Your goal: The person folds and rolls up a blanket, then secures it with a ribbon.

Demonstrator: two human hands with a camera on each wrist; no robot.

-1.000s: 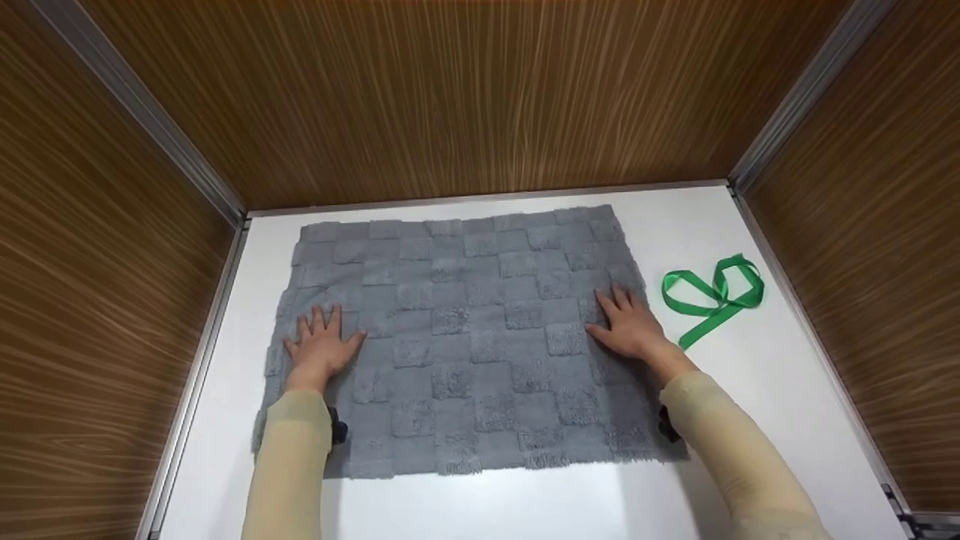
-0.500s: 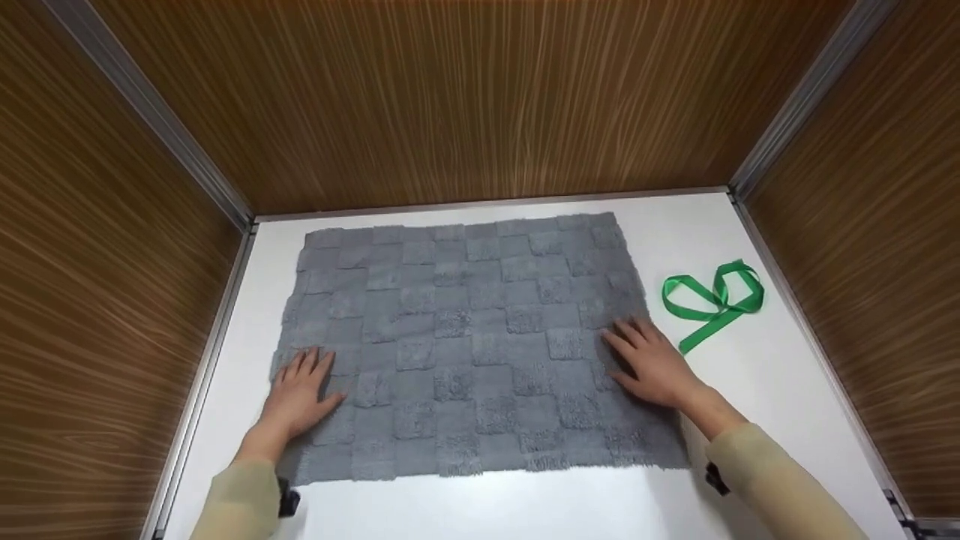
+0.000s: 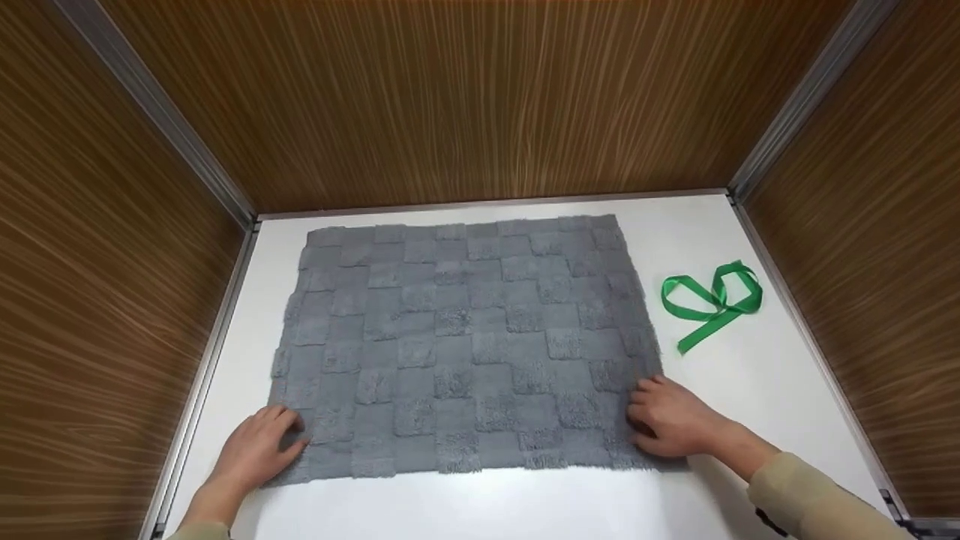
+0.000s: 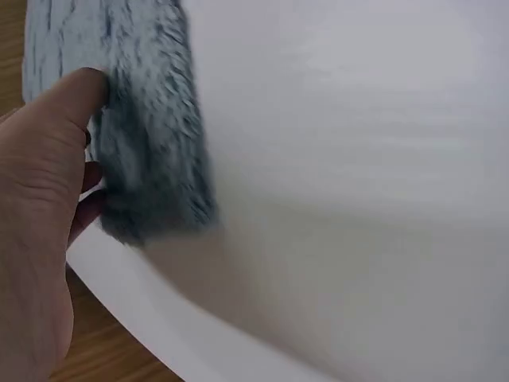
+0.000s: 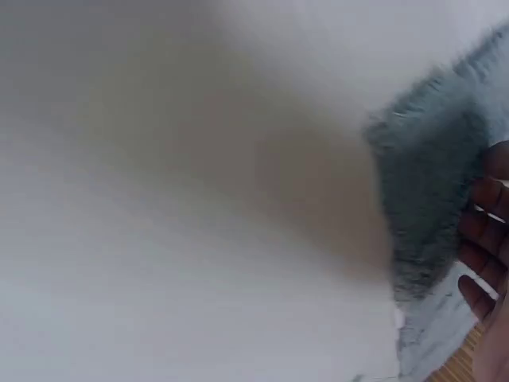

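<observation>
Head view: both hands are at the towel's (image 3: 465,345) near corners. Left hand (image 3: 255,450) grips the left one, right hand (image 3: 671,426) curls onto the right one. Towel lies flat, stretching away from both hands, long side running between them.

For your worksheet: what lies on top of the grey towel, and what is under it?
On the grey towel rest only the left hand and right hand, at its near corners. Under it shows the white table; anything beneath its middle is covered.

Both wrist views are blurred, and the mat (image 4: 151,135) hides the fingers (image 5: 485,239) beneath its corners.
</observation>
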